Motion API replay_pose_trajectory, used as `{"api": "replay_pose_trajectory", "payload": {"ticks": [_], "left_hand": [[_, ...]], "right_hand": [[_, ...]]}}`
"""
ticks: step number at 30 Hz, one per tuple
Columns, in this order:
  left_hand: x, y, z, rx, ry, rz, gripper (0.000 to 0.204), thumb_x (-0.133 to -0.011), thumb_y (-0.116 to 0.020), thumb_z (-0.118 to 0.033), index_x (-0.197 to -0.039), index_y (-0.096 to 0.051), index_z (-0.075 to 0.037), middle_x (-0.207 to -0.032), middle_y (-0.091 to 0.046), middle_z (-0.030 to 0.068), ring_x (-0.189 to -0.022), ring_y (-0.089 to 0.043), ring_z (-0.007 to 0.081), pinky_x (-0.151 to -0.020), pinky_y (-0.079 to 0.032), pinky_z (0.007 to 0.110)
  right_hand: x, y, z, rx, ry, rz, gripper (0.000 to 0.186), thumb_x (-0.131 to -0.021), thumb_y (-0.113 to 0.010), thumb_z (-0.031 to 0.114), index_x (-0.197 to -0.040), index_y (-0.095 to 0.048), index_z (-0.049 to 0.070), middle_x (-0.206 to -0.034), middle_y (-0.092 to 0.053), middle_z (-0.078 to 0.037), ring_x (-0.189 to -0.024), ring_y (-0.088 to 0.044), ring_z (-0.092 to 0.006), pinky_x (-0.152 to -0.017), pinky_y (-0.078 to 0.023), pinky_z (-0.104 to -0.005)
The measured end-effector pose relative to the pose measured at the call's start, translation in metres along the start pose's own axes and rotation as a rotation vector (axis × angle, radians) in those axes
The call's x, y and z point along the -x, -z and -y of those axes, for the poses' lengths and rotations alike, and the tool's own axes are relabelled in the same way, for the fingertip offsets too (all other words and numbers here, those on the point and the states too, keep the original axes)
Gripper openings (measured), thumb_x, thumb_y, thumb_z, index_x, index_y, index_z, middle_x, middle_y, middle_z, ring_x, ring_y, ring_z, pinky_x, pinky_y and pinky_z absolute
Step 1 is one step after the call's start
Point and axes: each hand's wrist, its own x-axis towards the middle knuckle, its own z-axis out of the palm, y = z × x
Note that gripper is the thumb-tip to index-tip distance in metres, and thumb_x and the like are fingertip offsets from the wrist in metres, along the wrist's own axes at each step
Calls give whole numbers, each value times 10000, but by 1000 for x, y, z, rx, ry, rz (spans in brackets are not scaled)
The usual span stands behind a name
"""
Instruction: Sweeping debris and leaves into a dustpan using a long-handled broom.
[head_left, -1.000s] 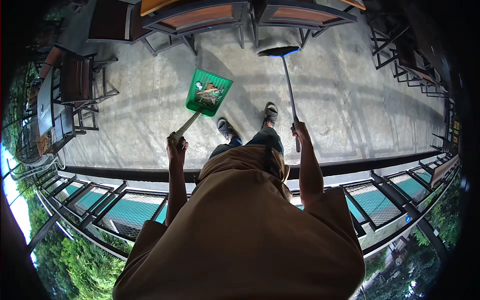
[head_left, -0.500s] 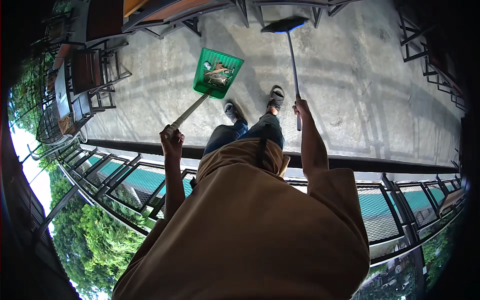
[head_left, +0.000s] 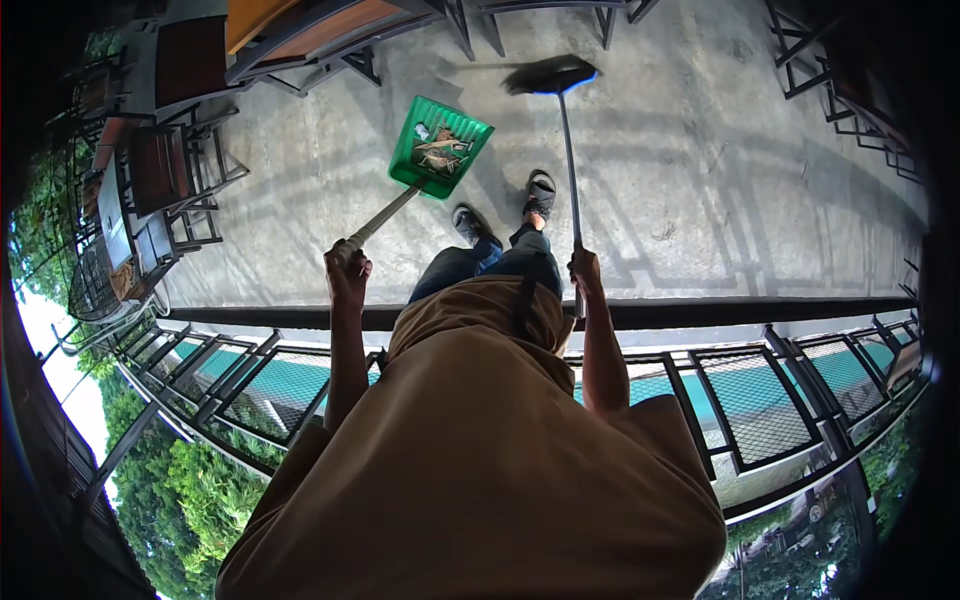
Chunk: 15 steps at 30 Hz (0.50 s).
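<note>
My left hand (head_left: 348, 275) is closed round the pale handle of a green dustpan (head_left: 405, 160), which reaches out ahead of me to the left. Dry leaves and scraps of litter (head_left: 440, 153) lie in its pan. In my right hand (head_left: 585, 270) is the long dark handle of a broom (head_left: 570, 150), fingers wrapped near its lower end. The broom's black bristle head, with a blue edge, is at the far side, beyond my feet and to the right of the dustpan. Whether the bristles touch the floor I cannot tell.
Grey concrete floor (head_left: 700, 190) spreads around my sandalled feet (head_left: 540, 195). Wooden tables and chairs (head_left: 165, 165) stand at the left, others along the far edge and the far right (head_left: 850, 90). Behind me runs a black mesh railing (head_left: 755, 405), with trees beyond it.
My right hand has drawn the broom back toward me and to the left, its head now nearer. The dustpan has stayed nearly in place. The furniture has shifted left in view.
</note>
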Motion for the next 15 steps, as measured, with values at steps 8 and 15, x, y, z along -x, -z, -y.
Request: {"api": "replay_pose_trajectory", "payload": {"ticks": [8, 15], "left_hand": [[-10, 30, -16, -25, 32, 57, 285, -771, -473, -343, -959, -491, -130, -701, -506, 37, -573, -473, 127, -569, -391, 267], [-26, 47, -13, -167, -27, 79, 308, -799, -451, -348, -977, -483, -98, -683, -475, 27, -573, -467, 109, -547, -396, 240]], "right_hand": [[-72, -23, 80, -219, -86, 105, 454, -835, -336, 489, -550, -300, 138, -433, -302, 10, -307, -242, -70, -292, -192, -222], [-9, -58, -21, -205, -221, 88, 414, -811, -394, 478, -592, -360, 129, -446, -343, -7, -328, -298, -99, -299, -237, -242]]}}
